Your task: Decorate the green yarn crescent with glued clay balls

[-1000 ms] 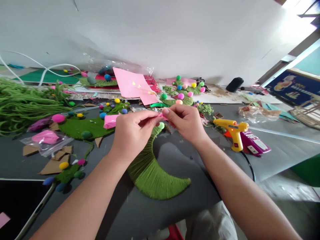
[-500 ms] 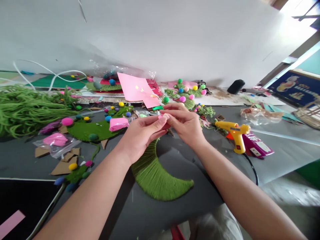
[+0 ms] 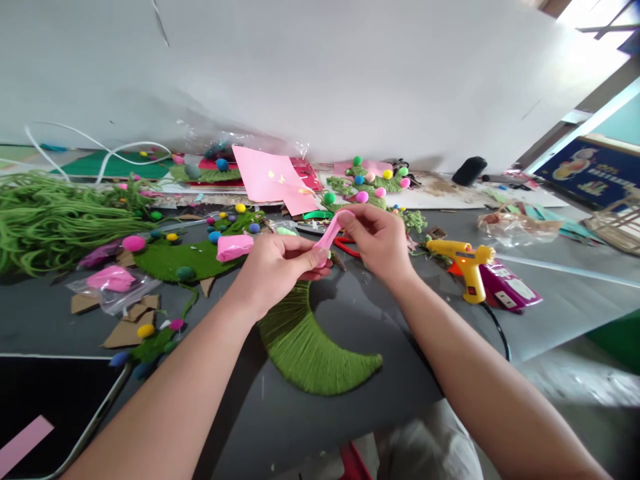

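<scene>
The left hand (image 3: 273, 272) and right hand (image 3: 381, 241) pinched a stretched, unattached pink strip (image 3: 329, 233). The green crescent (image 3: 320, 357) looked wrapped where visible.

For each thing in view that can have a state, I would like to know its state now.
Pink strip: held at both ends
Left hand: pinching strip's lower end
Right hand: pinching strip's upper end
Green crescent: yarn-wrapped, lying flat
Glue gun: lying down, cord attached
Green strands: loose, heaped
Clear bag: pink contents inside
Red-handled tool: partly hidden, state unclear
</scene>
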Available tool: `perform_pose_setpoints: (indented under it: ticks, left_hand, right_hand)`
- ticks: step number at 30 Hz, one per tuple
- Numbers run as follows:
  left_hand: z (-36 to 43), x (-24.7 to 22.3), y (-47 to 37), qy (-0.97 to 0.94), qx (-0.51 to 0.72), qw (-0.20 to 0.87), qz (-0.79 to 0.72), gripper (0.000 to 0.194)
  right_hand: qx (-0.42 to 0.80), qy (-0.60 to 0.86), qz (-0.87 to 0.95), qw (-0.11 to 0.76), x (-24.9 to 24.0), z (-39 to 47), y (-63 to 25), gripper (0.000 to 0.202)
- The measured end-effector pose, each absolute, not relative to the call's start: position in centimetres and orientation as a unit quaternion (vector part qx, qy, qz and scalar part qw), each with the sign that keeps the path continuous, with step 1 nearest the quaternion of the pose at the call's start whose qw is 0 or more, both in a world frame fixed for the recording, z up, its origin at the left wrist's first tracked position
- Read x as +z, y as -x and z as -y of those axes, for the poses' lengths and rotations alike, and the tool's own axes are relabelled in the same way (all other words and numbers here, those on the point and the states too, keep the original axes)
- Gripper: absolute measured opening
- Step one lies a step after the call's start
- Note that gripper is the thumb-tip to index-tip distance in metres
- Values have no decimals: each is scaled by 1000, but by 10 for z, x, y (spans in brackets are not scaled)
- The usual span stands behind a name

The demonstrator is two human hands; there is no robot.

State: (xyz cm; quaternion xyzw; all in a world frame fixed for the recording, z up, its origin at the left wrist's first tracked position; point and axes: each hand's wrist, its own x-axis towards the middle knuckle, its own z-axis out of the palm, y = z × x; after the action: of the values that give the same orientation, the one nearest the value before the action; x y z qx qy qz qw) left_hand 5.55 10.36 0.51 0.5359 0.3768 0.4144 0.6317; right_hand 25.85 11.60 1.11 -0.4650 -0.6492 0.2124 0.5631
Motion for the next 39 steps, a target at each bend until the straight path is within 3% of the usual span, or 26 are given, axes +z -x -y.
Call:
perform_pose_setpoints:
  ticks: [3,11,17,21,27,32,37,39]
  left_hand:
    - [-103,4,-57,-538,415,642,-357,33]
    - [-104,3,-58,-567,429,612,-346,33]
    - [-104,4,-58,-588,414,583,-378,32]
    - [-103,3,-58,-575,402,611,-367,37]
    - [-103,1,-58,-563,430,633,-314,44]
    - [-106,-2,-58,-562,416,614,-366,41]
    - [-104,0,-60,-512,436,626,-395,38]
    - [-103,4,-60,-499,432,637,-398,38]
  right_hand:
    - [229,436,644,585,14,-120,-269,24]
    - [347,405,709,462,12,-109,-253,22]
    - [239,466,662,536,12,-114,-257,19]
    - [271,452,624,576,15,-117,-266,40]
    - [323,419,725,441,7,-114,-261,39]
    - [346,408,748,394,5,-111,-261,38]
    - [352,349,795,351,10,-106,-264,68]
    - [290,355,808,369,9,-106,-261,62]
